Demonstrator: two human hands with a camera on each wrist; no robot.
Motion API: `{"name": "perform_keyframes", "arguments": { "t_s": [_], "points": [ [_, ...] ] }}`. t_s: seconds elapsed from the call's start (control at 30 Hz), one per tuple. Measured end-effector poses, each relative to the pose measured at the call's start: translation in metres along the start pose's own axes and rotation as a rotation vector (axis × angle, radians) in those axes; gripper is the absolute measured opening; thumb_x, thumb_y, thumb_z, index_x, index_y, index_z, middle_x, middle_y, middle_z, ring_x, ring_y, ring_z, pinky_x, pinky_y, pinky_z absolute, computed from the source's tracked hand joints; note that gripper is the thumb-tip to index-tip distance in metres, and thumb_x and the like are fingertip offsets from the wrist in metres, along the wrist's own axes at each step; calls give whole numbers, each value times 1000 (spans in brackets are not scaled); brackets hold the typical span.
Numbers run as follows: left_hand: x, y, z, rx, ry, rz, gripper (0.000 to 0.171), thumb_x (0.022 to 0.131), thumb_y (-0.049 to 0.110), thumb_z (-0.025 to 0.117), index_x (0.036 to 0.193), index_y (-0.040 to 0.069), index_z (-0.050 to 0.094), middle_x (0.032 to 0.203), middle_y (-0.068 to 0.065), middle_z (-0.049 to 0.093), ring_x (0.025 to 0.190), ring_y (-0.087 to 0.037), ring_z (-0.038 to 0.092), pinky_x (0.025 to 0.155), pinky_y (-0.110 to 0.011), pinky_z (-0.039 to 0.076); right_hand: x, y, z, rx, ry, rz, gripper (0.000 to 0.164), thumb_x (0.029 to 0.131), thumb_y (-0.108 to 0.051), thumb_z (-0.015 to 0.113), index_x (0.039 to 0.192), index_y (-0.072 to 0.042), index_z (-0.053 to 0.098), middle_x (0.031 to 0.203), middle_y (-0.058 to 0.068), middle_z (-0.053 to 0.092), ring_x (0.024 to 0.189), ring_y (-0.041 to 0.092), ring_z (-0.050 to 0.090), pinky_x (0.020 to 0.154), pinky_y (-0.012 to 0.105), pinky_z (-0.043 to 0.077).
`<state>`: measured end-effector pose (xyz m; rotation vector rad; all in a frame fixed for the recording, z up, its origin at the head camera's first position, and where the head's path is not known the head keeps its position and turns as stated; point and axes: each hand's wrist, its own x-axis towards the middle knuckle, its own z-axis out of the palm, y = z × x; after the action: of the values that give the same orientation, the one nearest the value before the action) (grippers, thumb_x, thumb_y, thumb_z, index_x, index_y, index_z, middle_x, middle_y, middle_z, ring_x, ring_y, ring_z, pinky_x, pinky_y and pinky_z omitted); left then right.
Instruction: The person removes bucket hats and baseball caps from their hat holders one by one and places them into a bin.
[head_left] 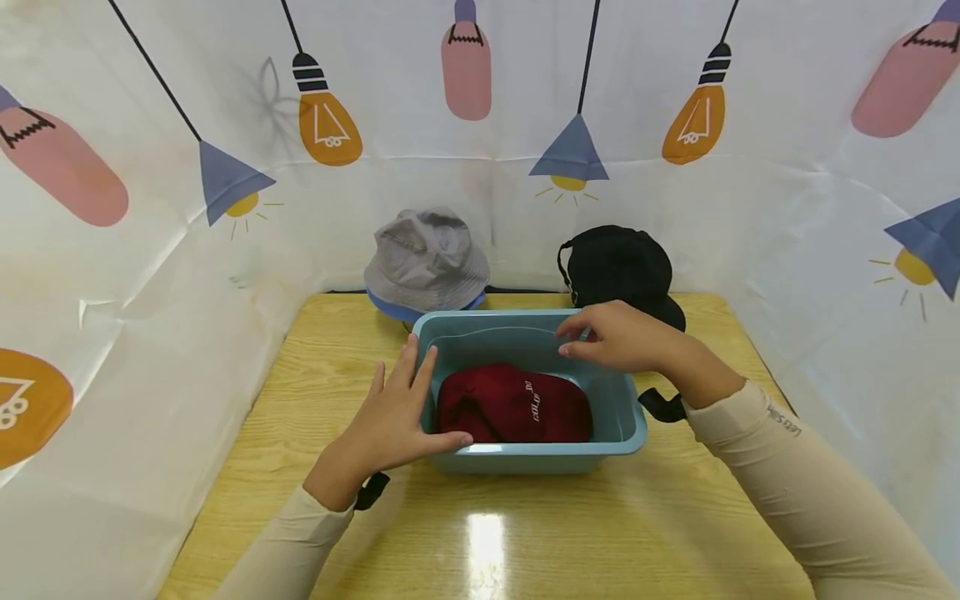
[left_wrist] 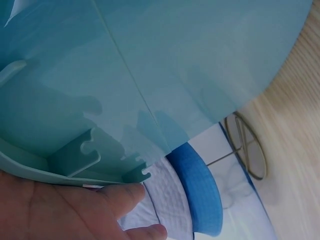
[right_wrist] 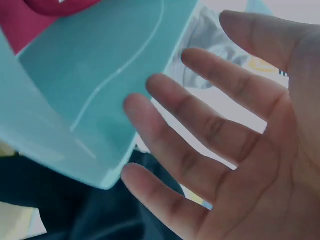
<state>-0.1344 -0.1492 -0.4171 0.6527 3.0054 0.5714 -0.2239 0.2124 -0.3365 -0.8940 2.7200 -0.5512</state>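
A light blue plastic basin (head_left: 528,460) stands on the table with a dark red cap (head_left: 480,400) lying in it, white lettering on its side. Along the basin's left side, my left hand (head_left: 386,421) is spread with straight fingers, its thumb reaching over the front rim. In the left wrist view the left hand (left_wrist: 75,210) lies right at the rim. My right hand (head_left: 618,337) is over the back right part of the basin, fingers loosely bent and apart. The right wrist view shows this hand (right_wrist: 210,135) with nothing in its palm.
Behind the basin sit a grey bucket hat (head_left: 427,258) with a blue underside and a black cap (head_left: 621,267). Thin-framed glasses (left_wrist: 250,145) lie near the bucket hat. The wooden table (head_left: 420,542) meets white patterned sheeting (head_left: 525,225) at the back.
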Motion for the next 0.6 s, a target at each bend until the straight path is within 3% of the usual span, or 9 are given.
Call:
{"name": "perform_keyframes", "arguments": {
  "t_s": [0.23,0.43,0.6],
  "points": [
    [0,-1,-1,-10,-11,-18,132,75,94,55,168,18,0,174,-14,-11,161,-33,11,124,-69,2,7,7,-15,-71,130,12,29,100,-33,69,122,-16,76,115,-1,75,96,18,67,85,44,57],
    [1,0,0,9,5,-1,132,75,95,55,168,16,2,174,-15,-8,160,-34,15,123,-70,5,11,14,-25,-41,236,53,25,102,-31,67,120,-18,77,109,0,75,92,17,67,82,43,54],
    [1,-1,1,9,6,-2,133,74,95,54,168,16,2,174,-16,-8,160,-34,15,124,-70,2,14,17,-30,-28,310,89,29,102,-31,67,123,-13,75,114,6,72,96,21,68,86,47,55]
  ]
}}
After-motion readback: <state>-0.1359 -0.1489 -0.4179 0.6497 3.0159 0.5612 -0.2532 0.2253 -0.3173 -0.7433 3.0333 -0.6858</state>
